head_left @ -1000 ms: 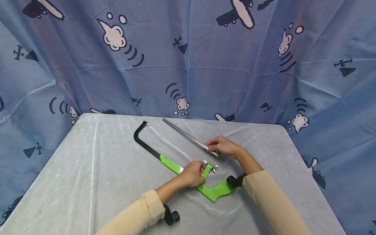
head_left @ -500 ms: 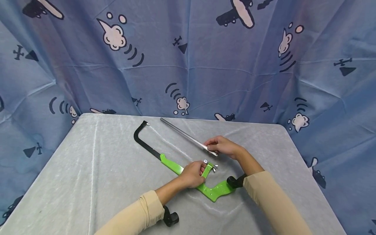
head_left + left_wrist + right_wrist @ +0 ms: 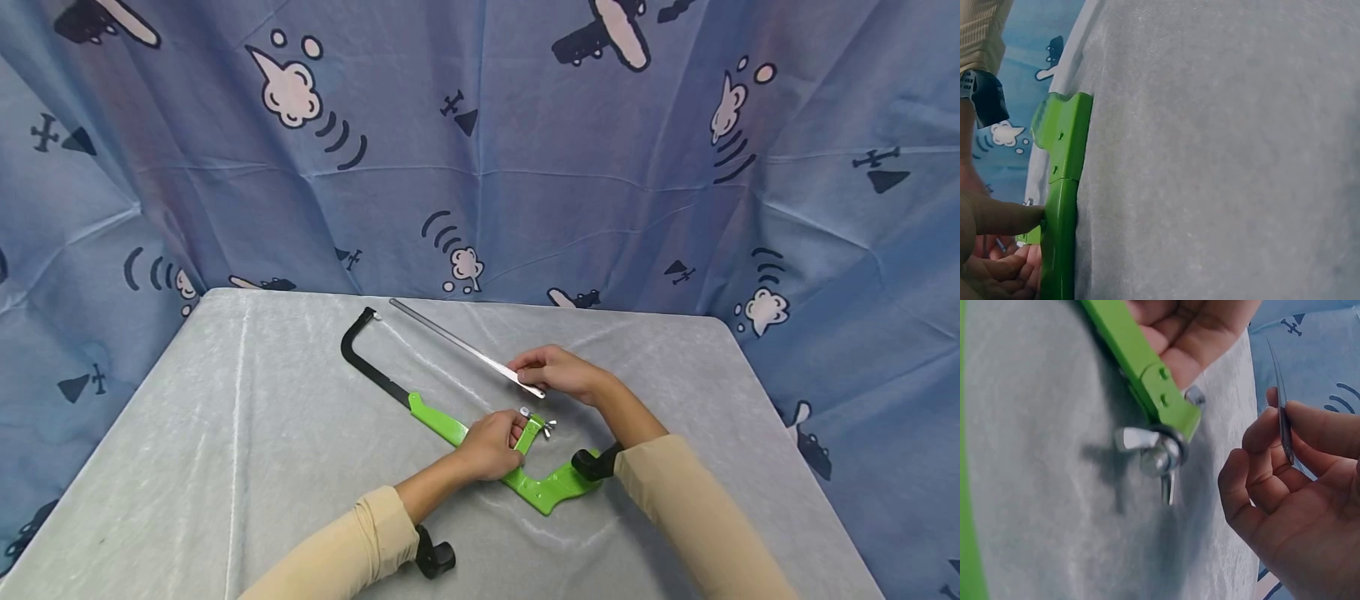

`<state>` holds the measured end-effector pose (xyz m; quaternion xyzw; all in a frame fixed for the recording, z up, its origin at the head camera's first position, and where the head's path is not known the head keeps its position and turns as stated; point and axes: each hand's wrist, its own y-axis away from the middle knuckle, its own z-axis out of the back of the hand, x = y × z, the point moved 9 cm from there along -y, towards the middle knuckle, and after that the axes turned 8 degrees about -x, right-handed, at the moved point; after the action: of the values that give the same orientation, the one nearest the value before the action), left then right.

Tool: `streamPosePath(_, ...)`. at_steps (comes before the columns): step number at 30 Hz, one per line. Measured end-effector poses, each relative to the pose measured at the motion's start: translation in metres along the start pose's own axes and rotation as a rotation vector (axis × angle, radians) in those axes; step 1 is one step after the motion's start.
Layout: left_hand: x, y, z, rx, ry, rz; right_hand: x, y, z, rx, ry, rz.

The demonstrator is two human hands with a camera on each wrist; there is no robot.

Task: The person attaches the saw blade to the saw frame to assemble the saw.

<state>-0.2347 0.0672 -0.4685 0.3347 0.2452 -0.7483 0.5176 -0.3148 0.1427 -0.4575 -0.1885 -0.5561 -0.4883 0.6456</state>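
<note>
A hacksaw frame, green with a black curved front arm, lies diagonally on the table with no blade mounted across it. My left hand grips its green bar beside the short rear arm; in the left wrist view the thumb presses the bar's side. At that arm's tip sits a silver wing nut, with a small metal pin opposite. My right hand pinches a thin silver hacksaw blade near its closer end, between thumb and fingers. The blade runs roughly parallel to the frame, beyond it, its holed end near the wing-nut arm.
A pale grey cloth covers the table. Behind it hangs a blue patterned curtain. Black wrist camera mounts jut from both sleeves, the right one overlapping the saw's handle in the head view.
My right hand has shifted slightly left with the blade, whose far end has moved left toward the frame's black front arm. My left hand and the frame have stayed put.
</note>
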Motion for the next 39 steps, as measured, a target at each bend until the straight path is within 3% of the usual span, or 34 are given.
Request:
streamPosePath(16,-0.001,0.0,-0.001,0.003,0.0,-0.022,0.011,-0.002,-0.02,0.036,-0.003,0.023)
streamPosePath(39,-0.001,0.0,-0.001,0.006,-0.026,-0.023,0.001,-0.007,-0.024,0.021,0.006,-0.007)
